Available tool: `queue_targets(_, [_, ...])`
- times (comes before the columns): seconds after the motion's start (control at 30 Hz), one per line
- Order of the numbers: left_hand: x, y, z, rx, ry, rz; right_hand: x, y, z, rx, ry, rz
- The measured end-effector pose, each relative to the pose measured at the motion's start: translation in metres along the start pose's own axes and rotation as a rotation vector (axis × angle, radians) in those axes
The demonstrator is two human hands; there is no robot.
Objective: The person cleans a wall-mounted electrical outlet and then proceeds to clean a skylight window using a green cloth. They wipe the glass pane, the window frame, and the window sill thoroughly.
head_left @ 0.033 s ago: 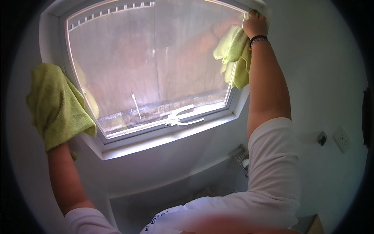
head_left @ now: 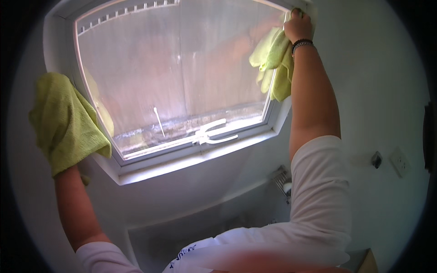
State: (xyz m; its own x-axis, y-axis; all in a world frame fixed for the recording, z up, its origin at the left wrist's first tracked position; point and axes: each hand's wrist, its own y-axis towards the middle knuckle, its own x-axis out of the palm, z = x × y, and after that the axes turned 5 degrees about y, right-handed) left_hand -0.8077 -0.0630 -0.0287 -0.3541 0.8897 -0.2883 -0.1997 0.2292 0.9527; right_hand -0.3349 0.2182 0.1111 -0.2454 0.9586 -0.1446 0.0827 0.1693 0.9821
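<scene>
My right hand [head_left: 298, 26] is up at the top right corner of a window frame, its fingers curled closed around a yellow-green cloth [head_left: 284, 79]. The cloth hangs down past the wrist along the frame, and its reflection shows in the glass. Draped over my left hand is a second yellow-green cloth [head_left: 68, 127], beside the window's left side. That cloth covers the left hand wholly, so its fingers are hidden; only the forearm shows below. Between both hands lies the window pane [head_left: 136, 68], streaked and cloudy, with its inner sill [head_left: 200, 157] below.
A white forked window handle [head_left: 211, 134] sticks out at the pane's lower edge. Below the window are a recessed tub-like basin [head_left: 177, 236] and a small wire rack [head_left: 281, 182]. On the right wall are a dark hook or knob [head_left: 376, 159] and a socket plate [head_left: 400, 162].
The view has shifted very slightly, so the window sits a touch higher and further left. Both hands keep their places with the cloths.
</scene>
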Motion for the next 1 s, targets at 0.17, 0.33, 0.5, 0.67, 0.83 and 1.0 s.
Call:
queue_targets(0.17, [0.012,0.0,-0.012,0.049,0.084,0.016,0.013,-0.058,0.035,-0.152,-0.019,-0.046])
queue_targets(0.33, [0.022,0.0,-0.016,0.057,0.106,-0.002,0.005,-0.206,0.031,-0.051,0.003,-0.232])
queue_targets(0.5, [0.018,-0.001,-0.022,0.05,0.124,-0.013,-0.021,-0.319,0.008,0.295,-0.012,-0.742])
queue_targets(0.67, [0.016,0.001,-0.023,0.041,0.137,-0.02,-0.021,-0.319,0.0,0.434,-0.078,-1.092])
queue_targets(0.83, [0.016,-0.002,-0.017,0.002,0.113,-0.052,-0.008,-0.277,0.028,0.108,0.007,-1.392])
queue_targets(1.0, [0.005,-0.005,-0.018,-0.055,0.097,-0.09,-0.026,-0.165,0.005,0.106,0.431,-0.401])
